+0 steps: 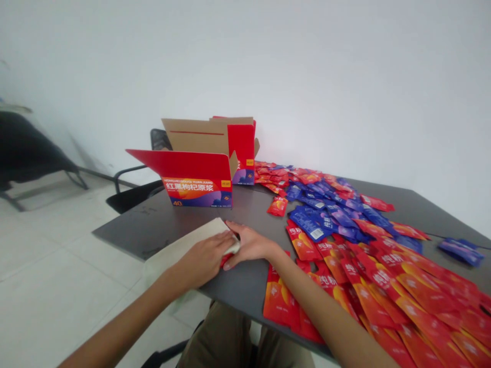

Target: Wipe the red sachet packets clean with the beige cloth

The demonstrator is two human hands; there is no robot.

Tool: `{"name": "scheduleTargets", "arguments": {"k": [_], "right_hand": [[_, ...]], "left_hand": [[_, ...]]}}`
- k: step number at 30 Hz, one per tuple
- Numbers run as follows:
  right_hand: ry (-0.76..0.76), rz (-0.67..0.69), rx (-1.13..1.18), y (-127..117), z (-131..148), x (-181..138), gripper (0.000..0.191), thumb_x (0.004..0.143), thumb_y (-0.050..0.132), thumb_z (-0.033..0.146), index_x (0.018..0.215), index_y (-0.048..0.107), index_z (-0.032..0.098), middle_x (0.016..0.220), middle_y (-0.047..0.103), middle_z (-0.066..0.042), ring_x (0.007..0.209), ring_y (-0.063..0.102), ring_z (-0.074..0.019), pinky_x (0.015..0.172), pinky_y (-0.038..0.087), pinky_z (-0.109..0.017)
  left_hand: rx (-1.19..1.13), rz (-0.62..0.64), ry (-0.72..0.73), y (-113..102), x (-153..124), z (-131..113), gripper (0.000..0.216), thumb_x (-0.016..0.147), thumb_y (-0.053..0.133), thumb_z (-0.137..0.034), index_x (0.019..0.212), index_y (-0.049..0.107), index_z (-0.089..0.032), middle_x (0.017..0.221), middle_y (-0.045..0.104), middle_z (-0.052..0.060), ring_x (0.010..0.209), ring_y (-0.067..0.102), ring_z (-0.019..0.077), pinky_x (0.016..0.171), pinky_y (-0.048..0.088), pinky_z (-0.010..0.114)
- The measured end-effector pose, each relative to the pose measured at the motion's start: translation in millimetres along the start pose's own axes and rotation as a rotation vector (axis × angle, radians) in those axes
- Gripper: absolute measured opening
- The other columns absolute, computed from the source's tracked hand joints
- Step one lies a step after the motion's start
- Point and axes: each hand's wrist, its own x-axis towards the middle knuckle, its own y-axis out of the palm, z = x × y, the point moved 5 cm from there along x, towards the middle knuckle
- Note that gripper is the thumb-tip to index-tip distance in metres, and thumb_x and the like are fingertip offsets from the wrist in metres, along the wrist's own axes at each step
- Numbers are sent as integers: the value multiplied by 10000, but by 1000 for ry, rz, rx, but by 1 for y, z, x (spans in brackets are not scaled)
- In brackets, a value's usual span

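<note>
A pale cream cloth (184, 244) lies at the near left part of the table, and a corner of it droops over the edge. My left hand (209, 258) is on the cloth, its fingers pressed together on the folded end. Under that end, a small red piece of a pouch (226, 259) shows between my two hands; most of it is covered. My right hand (251, 243) grips the pouch from the right, with thumb and fingers around its side. Just beyond my hands stands an open red carton (197, 186) with Chinese lettering.
A second open carton (241, 148) stands behind the first. Blue pouches (322, 204) and red pouches (383, 286) lie heaped across the right of the dark grey table (245, 286). A black chair (132, 197) stands past the table's left edge, and a white wall rises behind.
</note>
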Motion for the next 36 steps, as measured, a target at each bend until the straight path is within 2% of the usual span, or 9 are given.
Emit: {"name": "scheduleTargets", "arguments": {"k": [3, 8, 12, 14, 19, 25, 29, 31, 36], "right_hand": [[-27, -2, 15, 0, 1, 0, 1146, 390, 875, 446, 1406, 399, 212, 1418, 485, -93, 1302, 457, -293, 1127, 295, -411], [35, -24, 11, -1, -3, 0, 1188, 393, 872, 469, 1430, 362, 194, 1458, 429, -124, 1339, 409, -309, 1142, 267, -421], [-31, -6, 9, -1, 3, 0, 1138, 387, 874, 455, 1400, 410, 222, 1409, 497, -86, 1291, 469, -296, 1118, 312, -411], [-31, -3, 0, -1, 4, 0, 1144, 384, 875, 445, 1402, 406, 214, 1410, 496, -92, 1290, 470, -300, 1117, 312, -416], [43, -3, -28, -1, -2, -1, 1202, 414, 863, 478, 1446, 329, 170, 1474, 400, -146, 1352, 390, -317, 1146, 257, -432], [-51, 7, -37, -2, 10, -1, 1152, 397, 873, 454, 1408, 393, 183, 1409, 492, -119, 1270, 490, -307, 1105, 330, -425], [32, 15, -74, -2, 5, -1, 1217, 424, 851, 505, 1442, 318, 105, 1471, 394, -181, 1346, 398, -321, 1140, 271, -432], [39, 19, -73, -1, 2, 0, 1227, 438, 841, 526, 1454, 293, 109, 1488, 365, -181, 1364, 373, -317, 1149, 257, -432], [-58, 18, -83, -1, 6, 1, 1135, 404, 865, 473, 1396, 407, 165, 1418, 478, -139, 1295, 465, -317, 1112, 321, -429]], "left_hand": [[-32, -10, 23, -1, -4, -4, 554, 808, 407, -63, 1360, 413, -113, 1421, 472, 130, 1333, 410, 207, 1116, 327, 362], [-33, -16, -123, -9, 8, 17, 504, 821, 377, -46, 1313, 466, -102, 1333, 555, 151, 1184, 563, 223, 1038, 416, 361], [-29, 23, 24, -4, 0, -1, 550, 791, 435, -65, 1337, 444, -125, 1407, 490, 128, 1312, 441, 213, 1108, 335, 360], [-45, 24, 47, -4, -4, -5, 556, 792, 432, -65, 1344, 438, -132, 1418, 481, 120, 1329, 418, 205, 1121, 317, 354], [17, 10, -133, -7, 6, 16, 505, 828, 372, -43, 1323, 458, -92, 1357, 530, 167, 1230, 529, 230, 1052, 401, 369], [-3, 28, 54, 0, -6, -8, 550, 796, 420, -41, 1344, 432, -83, 1412, 477, 155, 1339, 403, 227, 1126, 313, 370], [-29, -5, -64, -7, 2, 8, 531, 819, 394, -38, 1342, 442, -119, 1376, 520, 136, 1233, 524, 223, 1067, 390, 363], [-5, -14, -128, -8, 6, 14, 508, 829, 379, -44, 1329, 453, -97, 1356, 533, 155, 1196, 555, 231, 1040, 416, 363], [31, 9, 34, 0, -5, -9, 558, 793, 410, -39, 1348, 427, -94, 1410, 483, 138, 1329, 416, 224, 1115, 329, 368]]}}
